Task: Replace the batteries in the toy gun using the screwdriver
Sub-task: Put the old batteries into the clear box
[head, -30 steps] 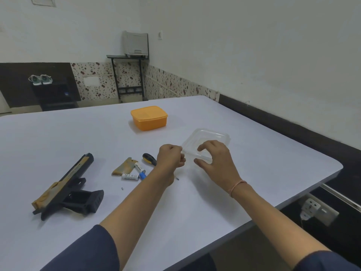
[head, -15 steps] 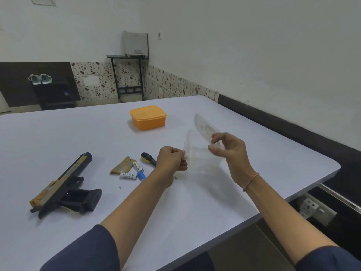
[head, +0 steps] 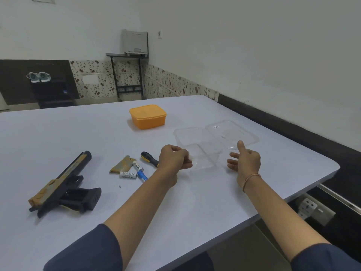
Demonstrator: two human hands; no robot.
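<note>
A white table (head: 195,202) fills a bare, pale-walled room. The toy gun (head: 60,184) lies on its side at the table's left, well away from both hands, muzzle pointing away from the person. Its black grip looks uncovered, which fits the tan cover panel (head: 122,164) lying apart to its right.

Touching or just beside that panel are three batteries (head: 128,175), two white and one blue. A tiny screw (head: 120,186) lies nearby on the bare surface. They are probably gathered there so that nothing rolls off. The screwdriver (head: 150,159) rests just behind them, its shaft hidden beneath the left wrist.

The left hand (head: 173,159) sits with its fingers curled tight at the near left corner of a clear container (head: 197,145). Whether they pinch the transparent wall, hold something small or only rest against it cannot be told. It seems placed there to steady the box.

The right hand (head: 244,159) hovers just beside the container's right wall with loose, spread fingers and a raised thumb, holding nothing. The clear lid (head: 232,133) lies flat just right of the open box, which looks empty. Judging by this, the box is being readied to take the spent cells or loose parts.

Farther back stands a closed orange box (head: 147,116), perhaps holding the fresh batteries. A printer (head: 134,42) sits on a stand by the far wall.
</note>
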